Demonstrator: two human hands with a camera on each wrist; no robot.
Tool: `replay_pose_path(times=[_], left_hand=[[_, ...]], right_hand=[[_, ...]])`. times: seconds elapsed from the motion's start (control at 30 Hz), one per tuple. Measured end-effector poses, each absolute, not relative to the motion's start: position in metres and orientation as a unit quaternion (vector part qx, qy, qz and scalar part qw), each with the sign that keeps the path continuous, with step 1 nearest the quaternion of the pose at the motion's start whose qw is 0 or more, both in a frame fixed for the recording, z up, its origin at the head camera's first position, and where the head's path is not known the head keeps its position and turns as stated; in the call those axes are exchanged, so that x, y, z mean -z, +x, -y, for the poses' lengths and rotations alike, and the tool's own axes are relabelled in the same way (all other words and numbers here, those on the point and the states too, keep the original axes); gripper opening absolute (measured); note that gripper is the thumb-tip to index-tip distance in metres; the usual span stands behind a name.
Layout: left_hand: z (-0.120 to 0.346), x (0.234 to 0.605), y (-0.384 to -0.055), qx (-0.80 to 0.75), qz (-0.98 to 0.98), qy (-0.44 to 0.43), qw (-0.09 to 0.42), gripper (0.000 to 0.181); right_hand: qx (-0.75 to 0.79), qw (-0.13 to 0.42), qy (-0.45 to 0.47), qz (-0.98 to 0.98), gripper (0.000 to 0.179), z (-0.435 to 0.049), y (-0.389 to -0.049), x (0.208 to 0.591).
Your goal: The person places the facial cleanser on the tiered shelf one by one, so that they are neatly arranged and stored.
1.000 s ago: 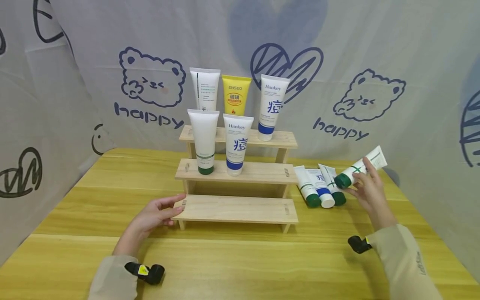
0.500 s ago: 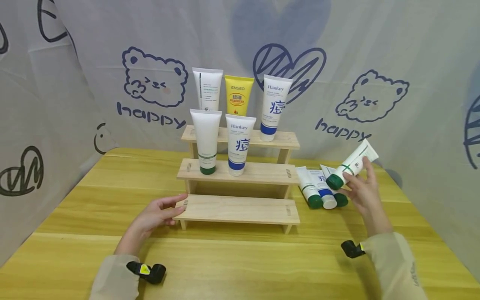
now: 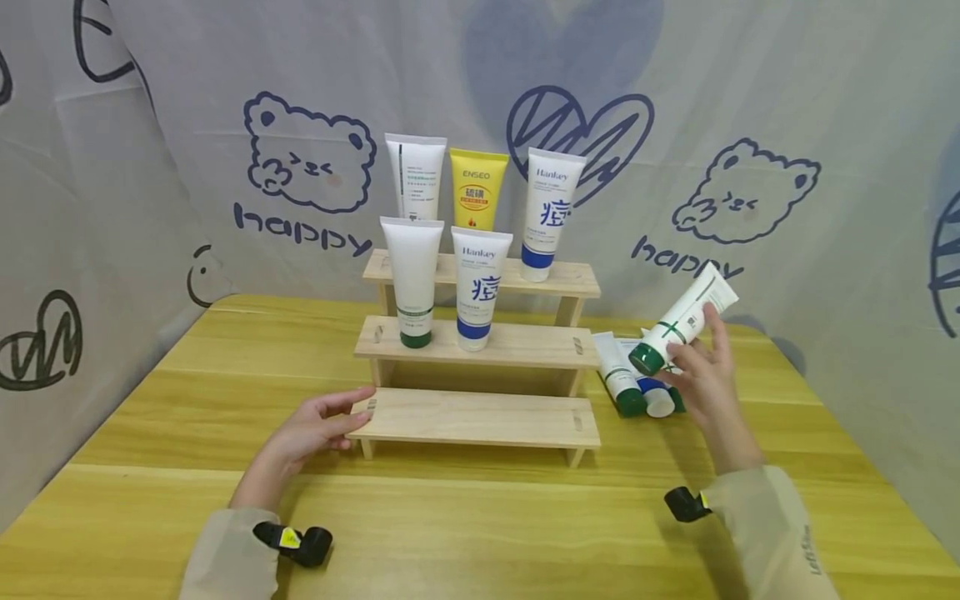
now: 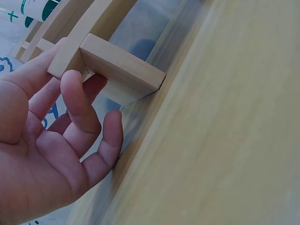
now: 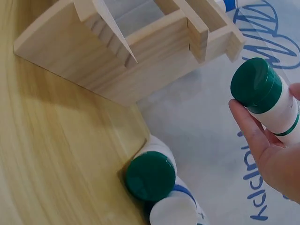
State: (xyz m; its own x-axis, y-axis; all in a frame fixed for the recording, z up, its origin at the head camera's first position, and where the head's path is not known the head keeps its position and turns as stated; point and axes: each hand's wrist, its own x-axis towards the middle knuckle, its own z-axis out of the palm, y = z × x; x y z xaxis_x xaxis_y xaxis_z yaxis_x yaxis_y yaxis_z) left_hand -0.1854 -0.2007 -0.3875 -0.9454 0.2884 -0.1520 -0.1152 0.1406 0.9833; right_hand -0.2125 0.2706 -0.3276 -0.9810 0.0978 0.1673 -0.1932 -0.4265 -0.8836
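Note:
My right hand (image 3: 708, 383) holds a white tube with a green cap (image 3: 678, 323), tilted with the cap down and to the left. In the right wrist view the green cap (image 5: 257, 86) points toward the stand, clear of it. My left hand (image 3: 311, 433) grips the left end of the lowest step of a three-step wooden stand (image 3: 480, 417). Seen from the left wrist, fingers touch the step's end (image 4: 65, 65). On the middle step stand a white green-capped tube (image 3: 412, 279) and a blue-banded Hankey tube (image 3: 480, 287).
The top step bears a white tube (image 3: 416, 179), a yellow tube (image 3: 477, 187) and another Hankey tube (image 3: 551, 208). Right of the stand, several tubes lie on the wooden table (image 3: 450, 533), among them a green-capped tube (image 3: 618, 379). A printed cloth (image 3: 442, 75) hangs behind.
My right hand has moved left with the white green-capped tube, which has tilted more steeply. The left hand stays at the step's end.

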Motion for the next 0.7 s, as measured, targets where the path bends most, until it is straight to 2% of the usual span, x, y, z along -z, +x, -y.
replay_pose_path(times=[0.7], left_hand=[[0.200, 0.385, -0.185, -0.651, -0.740, 0.054, 0.158, 0.056]], right_hand=[[-0.773, 0.109, 0.130, 0.611, 0.079, -0.225, -0.220, 0.309]])
